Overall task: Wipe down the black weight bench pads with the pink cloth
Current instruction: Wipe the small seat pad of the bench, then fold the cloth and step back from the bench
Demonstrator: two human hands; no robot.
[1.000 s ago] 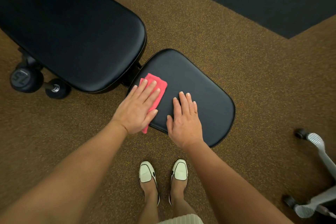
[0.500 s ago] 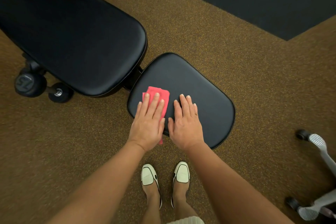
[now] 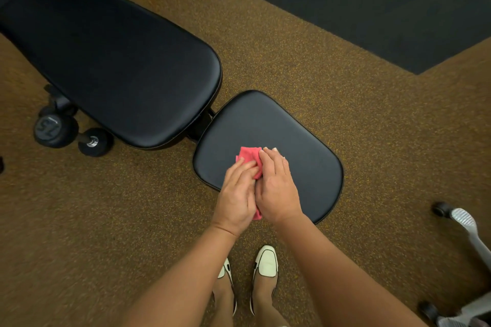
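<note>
Fingers, left: the left hand (image 3: 236, 196) has its fingers (image 3: 245, 167) curled, pinching the cloth's left side.
Fingers, right: the right hand (image 3: 279, 191) lays its fingers (image 3: 271, 162) close together and nearly straight over the cloth. The thumb is hidden, so whether it grips cannot be told.
Dumbbell (image 3: 57, 130): black with round heads, marked 15. It lies on the floor at far left, beside the back pad's edge.
Back pad (image 3: 119, 61): long, smooth black vinyl with a rounded end. Its long axis slants from upper left down toward the seat pad, and the left hand is nearer to it.
Cloth (image 3: 248, 156): pink, soft and bunched, caught between both hands on the near-left part of the seat pad. Its long axis points away from the person, with one end past the fingertips and the other showing by the wrists.
Seat pad (image 3: 305, 141): glossy black with rounded corners. Most of its bare surface lies right of and beyond the fingers, so the right hand looks better placed to wipe it.
Floor (image 3: 332, 74): brown speckled carpet.
Chair base (image 3: 467, 223): grey, on castors, well apart at far right.
</note>
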